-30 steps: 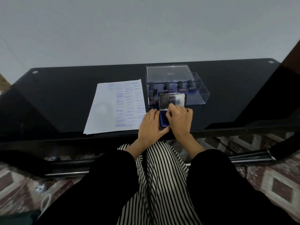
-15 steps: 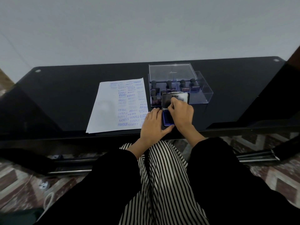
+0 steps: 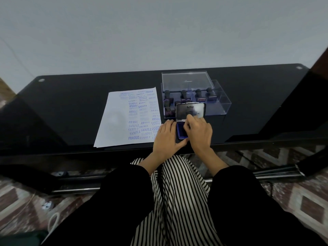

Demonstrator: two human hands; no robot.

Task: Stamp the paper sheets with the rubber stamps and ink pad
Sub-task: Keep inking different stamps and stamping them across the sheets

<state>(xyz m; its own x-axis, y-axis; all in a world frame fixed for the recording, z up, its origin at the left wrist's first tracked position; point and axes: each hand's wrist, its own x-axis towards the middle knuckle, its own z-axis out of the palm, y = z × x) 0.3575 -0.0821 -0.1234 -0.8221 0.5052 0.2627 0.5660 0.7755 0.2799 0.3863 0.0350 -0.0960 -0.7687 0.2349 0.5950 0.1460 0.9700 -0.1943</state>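
From your head camera: your left hand (image 3: 166, 137) lies flat, fingers straight, beside the open Artline ink pad (image 3: 181, 132) at the black table's (image 3: 71, 103) near edge. Your right hand (image 3: 199, 132) curls at the raised lid (image 3: 190, 110); I cannot tell whether it grips. The stamped paper sheets (image 3: 117, 121) lie to the left, and the rubber stamps (image 3: 184, 94) stand in the clear box (image 3: 220, 103) behind.

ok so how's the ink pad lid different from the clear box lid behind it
The ink pad lid is opaque, silvery and carries printed lettering, while the box lid is see-through plastic. The ink pad lid looks smaller than the box lid, although it is nearer the camera. The right hand has curled fingers against the ink pad lid, and nothing touches the box lid. Both lids stand raised open.
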